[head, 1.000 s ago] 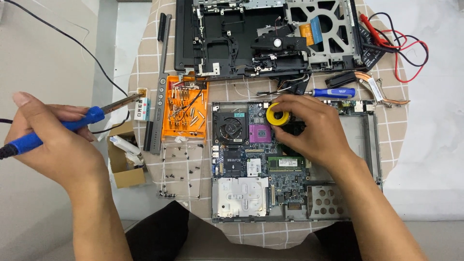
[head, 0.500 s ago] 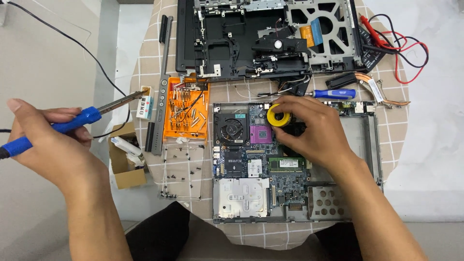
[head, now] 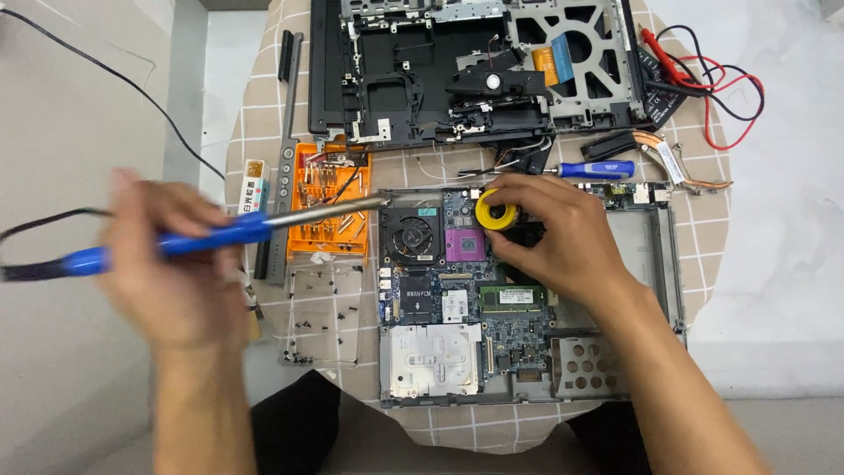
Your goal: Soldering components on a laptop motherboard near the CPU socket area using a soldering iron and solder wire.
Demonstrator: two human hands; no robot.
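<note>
Left hand (head: 180,273) is wrapped tight round the blue-handled soldering iron with its long metal shaft (head: 224,233). The hand is motion-blurred, so individual fingers can't be made out, but the grip is closed. Right-hand fingers (head: 519,211) pinch the small yellow roll of tape or solder (head: 495,211), which rests on the exposed laptop motherboard (head: 457,290) just right of the purple CPU socket (head: 463,244).

Change vs. half a second ago: the iron has swung right. Its tip was out over the orange plastic parts tray (head: 330,211); now it's past the tray, at the board's upper left corner beside the black cooling fan (head: 411,236). Black cord trails off left. Right hand and roll haven't shifted.

Judgement: the iron is being brought in toward the board where the roll is held; tip and roll are near, not yet touching.

Further out: clear screw tray (head: 321,312) below the orange one, blue-handled screwdriver (head: 598,168) above the right hand, stripped black laptop chassis (head: 466,70) at the top.
</note>
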